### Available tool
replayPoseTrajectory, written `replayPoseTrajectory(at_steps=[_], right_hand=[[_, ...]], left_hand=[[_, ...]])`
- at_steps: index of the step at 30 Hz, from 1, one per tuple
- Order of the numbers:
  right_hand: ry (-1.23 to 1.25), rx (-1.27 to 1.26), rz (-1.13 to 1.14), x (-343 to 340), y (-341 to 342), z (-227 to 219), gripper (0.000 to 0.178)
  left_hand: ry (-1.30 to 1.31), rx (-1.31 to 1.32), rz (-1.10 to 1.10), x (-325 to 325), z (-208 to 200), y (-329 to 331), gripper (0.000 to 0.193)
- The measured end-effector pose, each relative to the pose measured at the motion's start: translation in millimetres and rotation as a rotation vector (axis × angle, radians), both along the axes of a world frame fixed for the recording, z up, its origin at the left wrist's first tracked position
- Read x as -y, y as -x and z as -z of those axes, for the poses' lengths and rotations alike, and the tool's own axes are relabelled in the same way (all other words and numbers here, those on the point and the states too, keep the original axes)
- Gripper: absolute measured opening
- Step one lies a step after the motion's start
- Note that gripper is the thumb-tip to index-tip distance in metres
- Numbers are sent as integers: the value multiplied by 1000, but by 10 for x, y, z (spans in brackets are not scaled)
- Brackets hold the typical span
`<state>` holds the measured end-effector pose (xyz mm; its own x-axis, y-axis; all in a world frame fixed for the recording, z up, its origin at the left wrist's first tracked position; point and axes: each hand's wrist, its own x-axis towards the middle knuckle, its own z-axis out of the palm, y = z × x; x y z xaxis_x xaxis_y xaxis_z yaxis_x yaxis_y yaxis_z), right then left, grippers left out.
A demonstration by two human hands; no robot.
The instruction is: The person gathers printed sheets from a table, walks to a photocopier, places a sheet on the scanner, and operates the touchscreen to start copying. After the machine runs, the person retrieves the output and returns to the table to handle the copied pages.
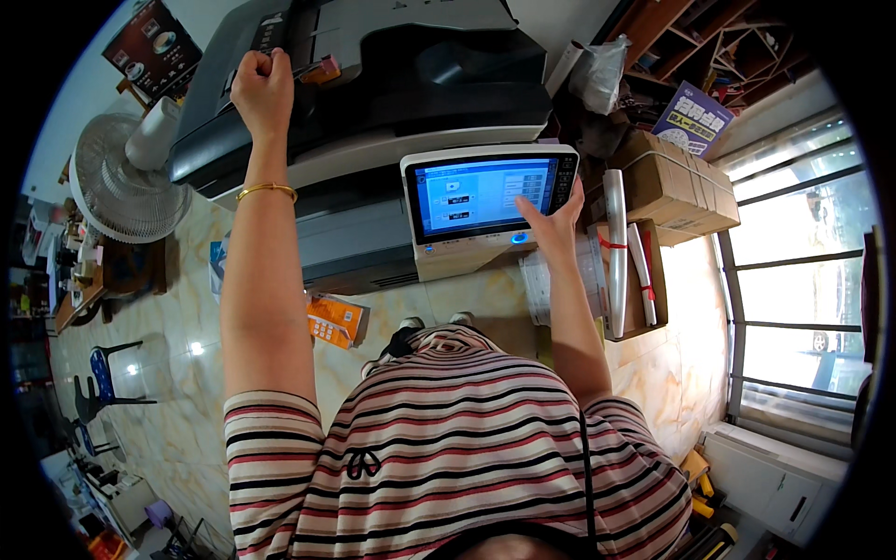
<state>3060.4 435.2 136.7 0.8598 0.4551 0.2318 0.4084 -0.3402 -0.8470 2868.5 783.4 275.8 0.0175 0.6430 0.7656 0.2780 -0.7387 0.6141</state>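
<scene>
A large dark grey and black copier (411, 107) stands in front of me. Over the left part of its top is my left hand (262, 91), closed with the fingers curled in; whatever they may hold is hidden. Just right of that hand lies a small reddish-brown object (324, 70). A white-framed touchscreen panel (490, 198), lit blue, juts from the copier's front. My right hand (557, 224) grips the panel's right side: the thumb lies across the front of the screen, and the other fingers go round the right edge, partly hidden.
A white fan (131, 177) stands left of the copier. An orange package (334, 320) lies low in front of it. At right are a cardboard box (674, 187), an open carton with rolled tubes (615, 252) and a purple sign (692, 119). Chairs (105, 378) stand far left.
</scene>
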Motion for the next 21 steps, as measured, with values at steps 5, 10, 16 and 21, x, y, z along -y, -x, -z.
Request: replayPoseTrajectory(at_steps=[5,10,16,21], right_hand=[[61,-40,52,-64,20,-43,110],[74,83,124,-101,139,-98,117],[78,289,112,-219,318,-205,123],[43,270,99,-192,300,-209,125]], left_hand=[[-25,-15,-12,-22,-3,4,33],[-46,-1,-6,-42,16,11,33],[-35,-4,17,-20,4,17,33],[-62,14,22,-46,19,18,34]])
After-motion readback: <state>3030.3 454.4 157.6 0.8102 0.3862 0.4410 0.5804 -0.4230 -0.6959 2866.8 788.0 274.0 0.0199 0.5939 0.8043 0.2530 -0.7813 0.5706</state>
